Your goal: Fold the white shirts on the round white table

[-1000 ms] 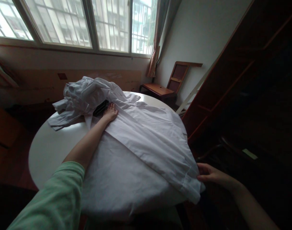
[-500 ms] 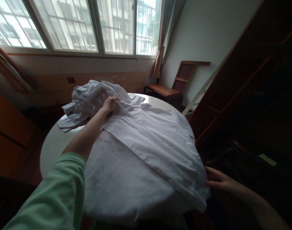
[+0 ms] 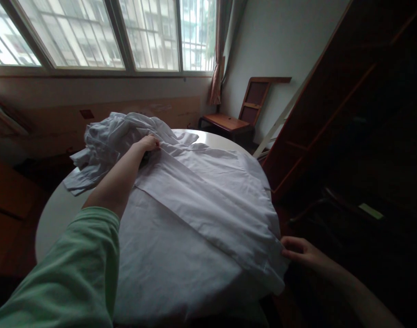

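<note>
A large pale grey-white cloth point(image 3: 194, 200) lies spread over a round white table point(image 3: 53, 223), with a long straight fold running diagonally across it. Toward the far left the fabric is bunched into a crumpled heap point(image 3: 109, 136). My left hand point(image 3: 149, 143) reaches out beside the heap, its fingers closed on the far end of the folded strip. At the near right edge, my right hand point(image 3: 297, 250) pinches the cloth's border between thumb and fingers. Whether the cloth is a garment or a sheet I cannot tell.
A wooden chair point(image 3: 229, 122) stands in the corner past the table, near a curtain point(image 3: 215, 86). Barred windows point(image 3: 150, 36) line the far wall. Dark reddish wooden panelling point(image 3: 297, 141) leans in on the right, with a yellowish-green strip point(image 3: 370, 211) below it.
My right hand has closed on the cloth's edge, having been looser beside it. My left hand keeps its place on the fold. The view has swung slightly right.
</note>
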A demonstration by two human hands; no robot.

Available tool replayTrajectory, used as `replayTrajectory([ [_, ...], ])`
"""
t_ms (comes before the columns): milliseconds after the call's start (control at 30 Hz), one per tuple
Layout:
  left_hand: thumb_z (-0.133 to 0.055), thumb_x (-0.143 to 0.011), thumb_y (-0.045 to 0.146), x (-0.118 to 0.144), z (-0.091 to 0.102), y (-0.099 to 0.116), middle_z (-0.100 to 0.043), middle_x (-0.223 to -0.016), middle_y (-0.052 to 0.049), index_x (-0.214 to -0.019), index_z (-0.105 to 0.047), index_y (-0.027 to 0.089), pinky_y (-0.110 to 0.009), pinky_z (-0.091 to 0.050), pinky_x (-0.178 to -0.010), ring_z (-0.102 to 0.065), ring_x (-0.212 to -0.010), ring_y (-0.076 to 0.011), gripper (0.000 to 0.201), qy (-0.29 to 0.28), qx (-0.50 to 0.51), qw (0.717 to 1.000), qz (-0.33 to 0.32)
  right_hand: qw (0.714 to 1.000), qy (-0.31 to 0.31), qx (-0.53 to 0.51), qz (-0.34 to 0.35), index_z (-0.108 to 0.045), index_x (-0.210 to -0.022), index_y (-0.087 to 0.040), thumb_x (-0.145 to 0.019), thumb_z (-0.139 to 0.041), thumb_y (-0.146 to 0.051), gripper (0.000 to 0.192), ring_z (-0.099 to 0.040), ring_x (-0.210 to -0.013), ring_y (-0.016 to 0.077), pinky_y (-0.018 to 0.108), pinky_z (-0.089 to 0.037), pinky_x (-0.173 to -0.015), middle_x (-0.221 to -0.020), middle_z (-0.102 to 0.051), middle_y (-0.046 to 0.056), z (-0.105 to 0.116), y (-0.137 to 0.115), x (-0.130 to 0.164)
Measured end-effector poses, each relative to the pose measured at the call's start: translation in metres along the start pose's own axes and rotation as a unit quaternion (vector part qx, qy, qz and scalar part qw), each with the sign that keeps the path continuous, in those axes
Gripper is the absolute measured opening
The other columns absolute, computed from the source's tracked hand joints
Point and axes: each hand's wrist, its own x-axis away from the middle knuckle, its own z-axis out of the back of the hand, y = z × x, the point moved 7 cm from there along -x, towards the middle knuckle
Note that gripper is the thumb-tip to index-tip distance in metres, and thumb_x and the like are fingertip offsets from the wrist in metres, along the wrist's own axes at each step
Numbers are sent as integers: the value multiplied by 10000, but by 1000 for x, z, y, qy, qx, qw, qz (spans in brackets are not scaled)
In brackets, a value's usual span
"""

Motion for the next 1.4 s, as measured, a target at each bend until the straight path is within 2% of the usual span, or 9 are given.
replayTrajectory([
  [133, -613, -680, 282, -6, 2, -5, -652, -738, -58, -821, -693, 109, -261, -445, -776, -567, -801, -185, 237, -27, -33, 999, 10, 998, 7, -62, -7, -582, -688, -152, -668, -673, -537, 396, -513, -661, 151, 255, -408, -607, -677, -564, 10, -3, 7, 0],
  [333, -598, -690, 231, -12, 11, -8, -648, -676, -56, -724, -662, 159, -303, -474, -783, -608, -809, -214, 102, 20, -61, 998, 20, 992, 47, -117, -17, -497, -610, -159, -671, -649, -586, 457, -403, -553, 103, 225, -317, -508, -577, -452, -18, -1, 17, -2],
  [467, -615, -696, 211, 0, 6, -3, -662, -820, -88, -778, -641, 152, -328, -478, -807, -609, -868, -231, 104, 51, -52, 996, 47, 990, 53, -129, 0, -504, -623, -154, -687, -665, -538, 421, -416, -583, 103, 223, -317, -529, -613, -466, -14, -4, 11, 1],
  [600, -528, -801, 206, 25, -3, 11, -604, -1062, -154, -933, -593, 95, -369, -463, -840, -576, -964, -254, 185, 106, -56, 991, 63, 985, 84, -153, -15, -489, -642, -159, -695, -654, -550, 428, -393, -551, 86, 217, -302, -512, -587, -442, -30, -5, 11, 2],
  [767, -376, -884, 181, 45, -14, 17, -558, -1109, -153, -1010, -536, 102, -381, -446, -850, -541, -1009, -263, 219, 168, -45, 981, 86, 979, 101, -179, -10, -479, -664, -168, -652, -666, -596, 468, -409, -527, 83, 214, -306, -493, -585, -465, -36, -3, 13, -1],
  [1067, -374, -878, 178, 48, -18, 12, -562, -1096, -137, -1016, -543, 94, -402, -409, -936, -494, -1069, -264, 234, 196, -16, 980, 41, 965, 138, -222, -3, -497, -685, -173, -615, -731, -527, 430, -471, -515, 93, 216, -334, -485, -593, -524, -26, 5, 10, 2],
  [1267, -363, -823, 146, 67, -19, 19, -436, -1333, -165, -1281, -397, 76, -366, -322, -1059, -380, -1260, -237, 464, 260, 42, 964, 19, 965, 164, -206, 11, -467, -618, -171, -584, -768, -482, 434, -408, -486, 71, 210, -297, -468, -538, -474, -42, 11, 12, 3],
  [1333, -329, -831, 158, 74, -26, 24, -406, -1373, -161, -1300, -392, 69, -345, -287, -1084, -345, -1297, -212, 481, 249, 61, 967, -13, 966, 161, -202, 12, -460, -622, -173, -596, -764, -470, 426, -383, -481, 64, 206, -276, -462, -531, -458, -48, 12, 12, 3],
  [1400, -320, -840, 193, 76, -41, 29, -377, -1406, -159, -1310, -395, 56, -338, -251, -1101, -315, -1323, -206, 495, 178, 65, 981, -40, 967, 157, -201, 7, -446, -625, -178, -607, -753, -478, 430, -368, -471, 63, 207, -261, -455, -527, -447, -50, 13, 11, 4],
])
